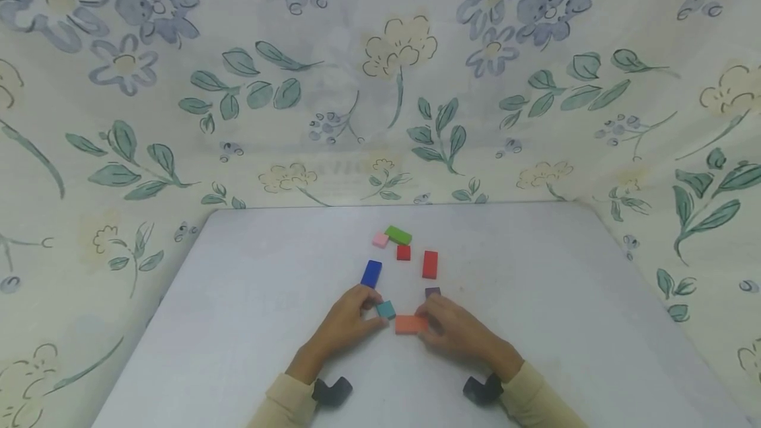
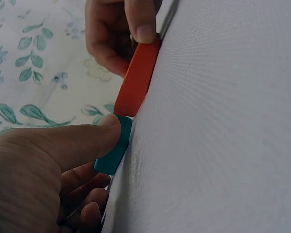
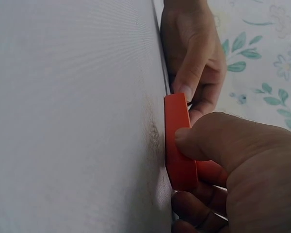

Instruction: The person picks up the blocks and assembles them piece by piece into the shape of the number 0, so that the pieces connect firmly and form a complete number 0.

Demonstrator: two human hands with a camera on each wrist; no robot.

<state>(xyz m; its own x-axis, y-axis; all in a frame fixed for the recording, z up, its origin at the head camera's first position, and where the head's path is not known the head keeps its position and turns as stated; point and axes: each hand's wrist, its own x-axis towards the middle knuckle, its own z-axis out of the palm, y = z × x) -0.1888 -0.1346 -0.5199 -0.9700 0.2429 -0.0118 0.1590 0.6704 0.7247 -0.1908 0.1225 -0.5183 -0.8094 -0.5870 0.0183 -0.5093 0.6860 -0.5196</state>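
Note:
A teal block (image 1: 386,310) lies on the white table, and my left hand (image 1: 347,319) pinches it between thumb and fingers. In the left wrist view the thumb presses on the teal block (image 2: 114,150). Just to its right, my right hand (image 1: 454,329) holds the orange block (image 1: 409,325) at its right end. The right wrist view shows the thumb on the face of the orange block (image 3: 178,116), with fingers behind it. The two blocks' near ends are very close; I cannot tell whether they touch. A dark purple block (image 1: 433,292), partly hidden, sits beyond the right hand's fingers.
A blue block (image 1: 371,273) lies just beyond the left hand. Farther back are a red oblong block (image 1: 431,265), a small red block (image 1: 403,253), a pink block (image 1: 380,240) and a green block (image 1: 398,235). Floral cloth (image 1: 333,170) surrounds the table (image 1: 250,269).

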